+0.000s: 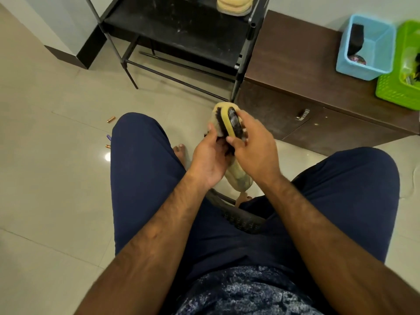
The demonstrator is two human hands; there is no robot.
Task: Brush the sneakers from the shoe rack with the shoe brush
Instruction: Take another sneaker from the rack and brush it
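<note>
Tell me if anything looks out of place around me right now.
Two small copper-coloured cylinders lie loose on the floor tiles beside the left knee, with a purple scrap between them. The shoe rack's black shelf is streaked with pale marks.

Tiled floor [45, 201] with black shoe rack [170, 26], brown cabinet [295, 57], copper pieces [111, 119].

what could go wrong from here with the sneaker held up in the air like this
1. The left hand alone grips the sneaker in mid-air while the right hand pushes the brush against it; a hard stroke might knock it loose onto the bare feet below.
2. Small copper-coloured pieces lie on the floor near those feet; getting up for the second sneaker on the rack, the person might step on them.
</note>
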